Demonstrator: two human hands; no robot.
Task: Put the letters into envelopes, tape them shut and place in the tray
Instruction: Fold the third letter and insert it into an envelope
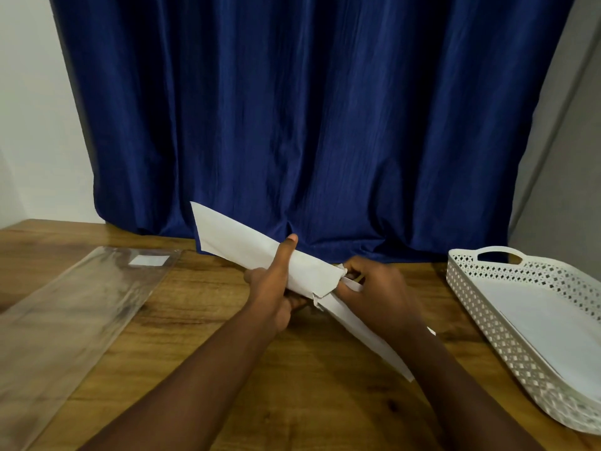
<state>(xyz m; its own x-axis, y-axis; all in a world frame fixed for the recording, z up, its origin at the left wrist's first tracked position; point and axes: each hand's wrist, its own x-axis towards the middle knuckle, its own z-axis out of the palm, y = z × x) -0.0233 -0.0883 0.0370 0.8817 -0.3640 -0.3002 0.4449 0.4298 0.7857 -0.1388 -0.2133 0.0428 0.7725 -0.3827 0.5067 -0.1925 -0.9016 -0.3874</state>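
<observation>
- Left hand (276, 288) grips the white paper envelope (247, 245); right hand (380, 294) pinches the folded white letter (364, 330) at its mouth.
- The ragged mouth may snag, crumpling the letter.

The counter (201, 336) is wood with a visible grain and a soft sheen, and the envelope (247, 249) is matt white paper (torn ragged at its open end). The tray (481, 323) is white perforated plastic, the sleeve (74, 307) clear glossy plastic, the curtain (309, 125) dark blue creased cloth.
</observation>
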